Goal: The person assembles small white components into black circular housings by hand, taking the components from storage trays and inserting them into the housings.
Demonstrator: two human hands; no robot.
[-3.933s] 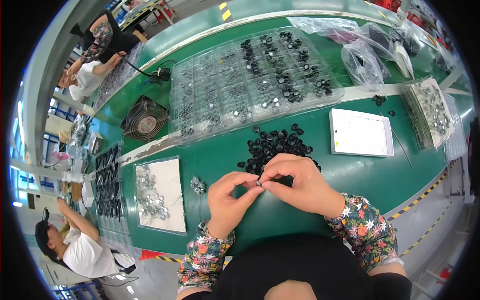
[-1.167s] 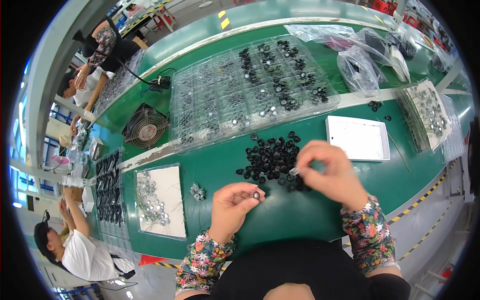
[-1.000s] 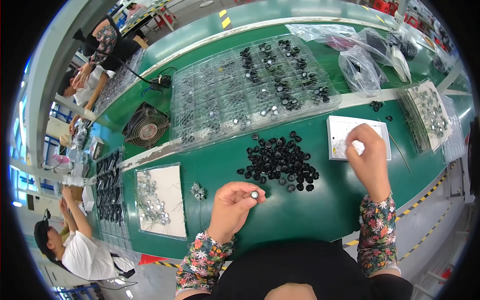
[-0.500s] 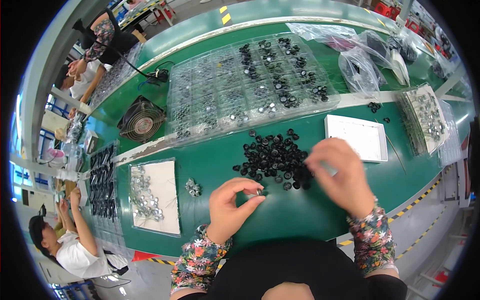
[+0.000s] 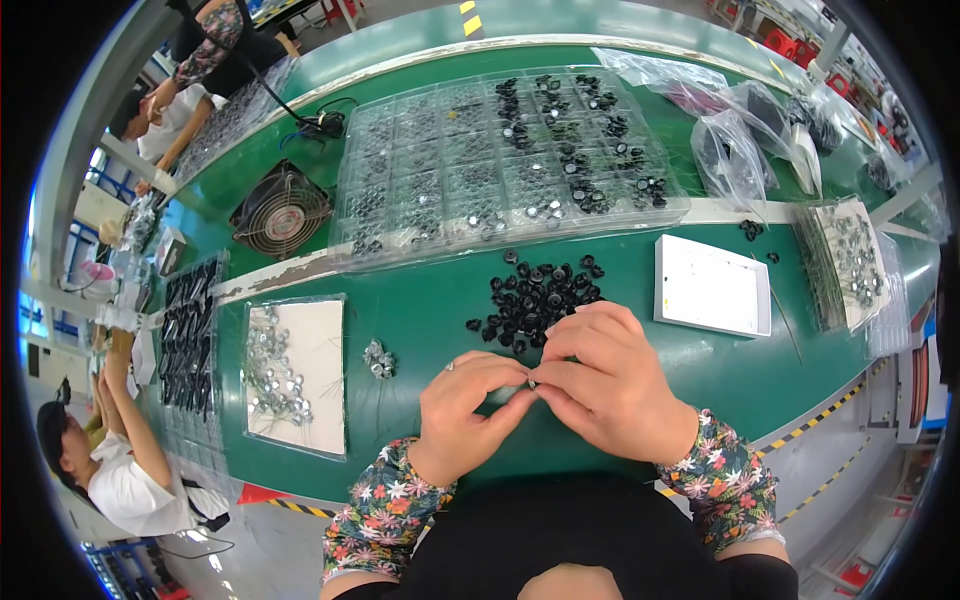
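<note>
both hands meet low over the green bench [image 5: 420, 295], thumb and forefinger of each pinched together at one spot. the left hand [image 5: 468, 415] and the right hand [image 5: 612, 378] both grasp a small part [image 5: 532, 382] there, most of it hidden by the fingertips; whether it is one piece or two joined, i cannot tell. a fingertip pinch from both sides seems to suit something so tiny: one hand can steady it while the other presses or turns.

just beyond the grip lies a loose heap of round black pieces [image 5: 530, 300], its near edge partly behind the right hand, probably left there so a short reach covers it. to the right of the grip and farther out sits a shallow white box [image 5: 712, 288], open side up, likely kept clear of the heap so small contents do not mix with it.

left of the grip, near the left hand, rests a little bunch of silver pieces [image 5: 379, 360]; past it is a pale card [image 5: 322, 345] with more silver pieces laid along one side, perhaps to keep them in order. well beyond the heap stretches a clear divided tray [image 5: 560, 232], its compartments holding black and silver pieces apart, seemingly for sorting.
</note>
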